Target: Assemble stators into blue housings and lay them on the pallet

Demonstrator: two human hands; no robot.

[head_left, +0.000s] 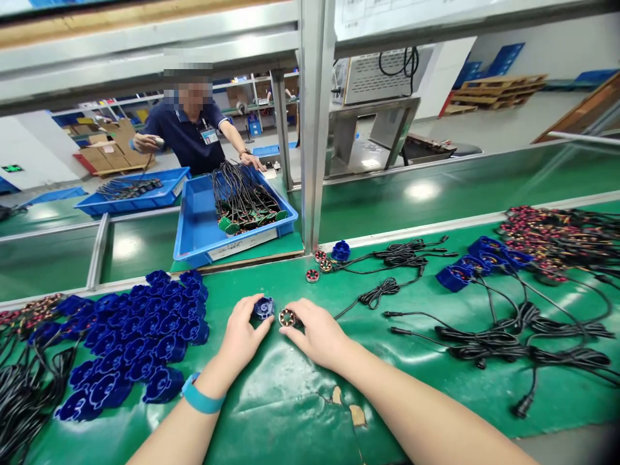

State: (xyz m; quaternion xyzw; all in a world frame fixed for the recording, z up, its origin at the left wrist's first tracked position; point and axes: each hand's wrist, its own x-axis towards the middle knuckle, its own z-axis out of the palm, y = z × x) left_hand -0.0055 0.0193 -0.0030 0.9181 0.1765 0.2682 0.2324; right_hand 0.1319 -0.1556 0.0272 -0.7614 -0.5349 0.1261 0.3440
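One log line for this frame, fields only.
left hand: holds blue housing | right hand: holds round coil ring | surface: green mat

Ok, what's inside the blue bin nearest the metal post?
A tangled bundle of black cables with green round boards at its front fills the right half of the blue bin. The left half is bare floor. Anything beneath the bundle is covered.

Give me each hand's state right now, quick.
Left hand: closed, holding the blue housing.
Right hand: closed, pinching the round coil part.
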